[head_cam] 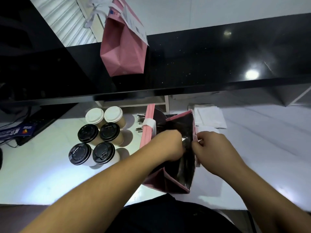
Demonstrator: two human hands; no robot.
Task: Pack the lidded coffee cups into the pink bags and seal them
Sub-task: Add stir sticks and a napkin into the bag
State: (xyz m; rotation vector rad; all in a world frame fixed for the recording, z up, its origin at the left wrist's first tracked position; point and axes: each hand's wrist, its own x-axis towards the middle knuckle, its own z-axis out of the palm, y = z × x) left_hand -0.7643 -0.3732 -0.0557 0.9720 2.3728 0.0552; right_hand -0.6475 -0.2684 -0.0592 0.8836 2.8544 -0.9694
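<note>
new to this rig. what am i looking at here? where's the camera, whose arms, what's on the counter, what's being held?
There is one picture, from a wide-angle camera worn on a person's head, looking down at their own bare arms; no robot. The left hand reaches into an open pink bag with a dark lining, while the right hand pinches its rim. On the white counter stand six lidded coffee cups: four black lids, two white. A stack of flat pink bags lies beside them. Another pink bag, closed, stands on the black ledge behind.

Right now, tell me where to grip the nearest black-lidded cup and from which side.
Grip the nearest black-lidded cup around its white wall just below the lid, coming from its left or front. It stands upright, and other cups crowd its right and far sides.
</note>
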